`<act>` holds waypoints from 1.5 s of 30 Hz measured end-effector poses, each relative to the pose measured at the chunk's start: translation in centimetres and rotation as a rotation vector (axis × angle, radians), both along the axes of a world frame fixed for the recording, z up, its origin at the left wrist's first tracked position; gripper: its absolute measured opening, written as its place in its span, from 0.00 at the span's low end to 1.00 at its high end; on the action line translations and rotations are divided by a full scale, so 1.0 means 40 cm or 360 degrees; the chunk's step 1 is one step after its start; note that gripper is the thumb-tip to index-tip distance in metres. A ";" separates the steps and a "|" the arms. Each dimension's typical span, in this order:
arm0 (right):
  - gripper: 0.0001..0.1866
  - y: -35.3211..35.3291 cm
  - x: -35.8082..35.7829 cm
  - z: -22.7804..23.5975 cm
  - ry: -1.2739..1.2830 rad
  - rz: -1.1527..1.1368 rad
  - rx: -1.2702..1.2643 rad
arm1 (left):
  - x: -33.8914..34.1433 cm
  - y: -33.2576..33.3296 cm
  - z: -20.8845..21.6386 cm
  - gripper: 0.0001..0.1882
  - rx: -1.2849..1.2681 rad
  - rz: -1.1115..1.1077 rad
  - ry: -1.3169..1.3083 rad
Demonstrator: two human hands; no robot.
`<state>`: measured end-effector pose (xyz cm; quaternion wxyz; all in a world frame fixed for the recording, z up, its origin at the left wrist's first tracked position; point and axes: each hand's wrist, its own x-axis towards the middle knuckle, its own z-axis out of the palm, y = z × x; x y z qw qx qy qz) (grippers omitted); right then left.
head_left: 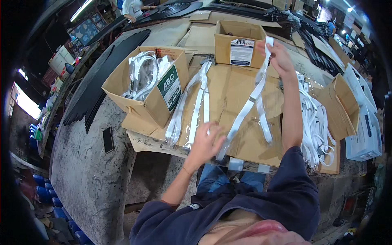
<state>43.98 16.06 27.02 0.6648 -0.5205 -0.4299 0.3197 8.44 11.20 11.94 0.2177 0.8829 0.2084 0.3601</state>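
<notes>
My right hand [278, 59] is raised at the far right of the cardboard sheet [230, 81], its fingers closed on the upper end of a pair of white suspenders [246, 108]. The straps slant down toward me, with small metal adjusters on them and a second strap branching to the right. Near their lower end, my left hand [207, 143] hovers with fingers apart; I see nothing held in it. Just left of it lie more white suspenders [175, 122] in clear plastic. A heap of loose white straps [313, 126] lies beside my right forearm.
An open carton [141, 111] at left holds plastic-wrapped white straps. Another carton [223, 44] stands at the back. At right are an open box [347, 108] and a clear plastic container [364, 136]. A phone [108, 139] and black strips [100, 77] lie on the left. Another person [132, 9] is at far left.
</notes>
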 end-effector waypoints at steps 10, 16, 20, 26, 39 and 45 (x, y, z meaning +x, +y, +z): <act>0.13 -0.231 -0.204 0.402 0.0108 0.0605 0.0833 | 0.136 0.189 0.356 0.35 -0.0165 -0.0381 -0.0576; 0.14 -0.266 -0.251 0.474 -0.0090 0.0613 0.0749 | 0.279 0.124 0.623 0.29 -0.0306 -0.0790 -0.0590; 0.14 -0.257 -0.297 0.484 -0.0155 0.0596 0.0682 | 0.295 0.101 0.678 0.18 -0.0345 -0.0662 -0.0560; 0.14 -0.203 -0.290 0.463 0.0020 0.0778 0.0683 | 0.302 0.112 0.603 0.12 -0.0614 -0.0711 -0.0735; 0.12 -0.163 -0.279 0.432 0.0435 0.0837 0.0599 | 0.212 0.081 0.558 0.19 -0.0835 -0.0890 -0.0608; 0.13 -0.187 -0.280 0.421 0.0592 0.0888 0.0540 | 0.187 0.100 0.564 0.14 -0.0633 -0.0918 -0.0520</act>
